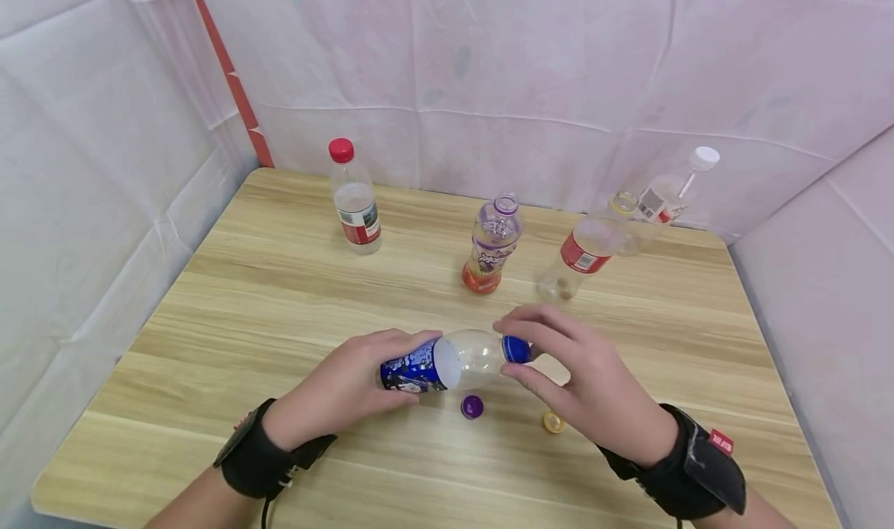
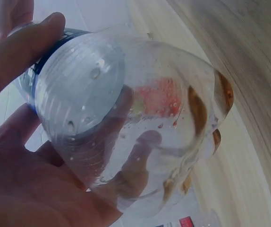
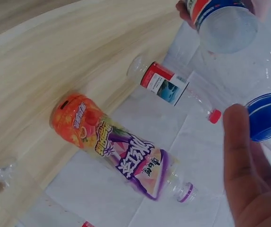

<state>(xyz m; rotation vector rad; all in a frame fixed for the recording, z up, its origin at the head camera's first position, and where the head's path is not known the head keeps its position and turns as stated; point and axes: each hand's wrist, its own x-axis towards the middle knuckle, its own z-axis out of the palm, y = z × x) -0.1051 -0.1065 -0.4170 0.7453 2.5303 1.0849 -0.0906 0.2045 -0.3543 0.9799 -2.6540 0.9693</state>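
My left hand [image 1: 363, 374] grips a clear plastic bottle [image 1: 476, 358] round its blue label, and the bottle lies tilted sideways above the table. In the left wrist view, the bottle's base [image 2: 173, 118] faces the camera, with brownish patches at its lobes. The blue cap [image 1: 517, 349] sits on the bottle's neck at the right. My right hand [image 1: 587, 374] has its thumb and fingers curled about that cap; the index fingertip stands a little off it. Below the bottle lie a purple cap [image 1: 472, 406] and a yellow cap [image 1: 553, 421].
Toward the back stand a red-capped bottle [image 1: 359, 215], an uncapped purple-necked bottle [image 1: 492, 246], an uncapped red-labelled bottle [image 1: 585, 254] and a white-capped bottle [image 1: 660, 199]. The wooden table [image 1: 279, 281] is bounded by pale cloth walls [image 1: 524, 71] behind and at the sides.
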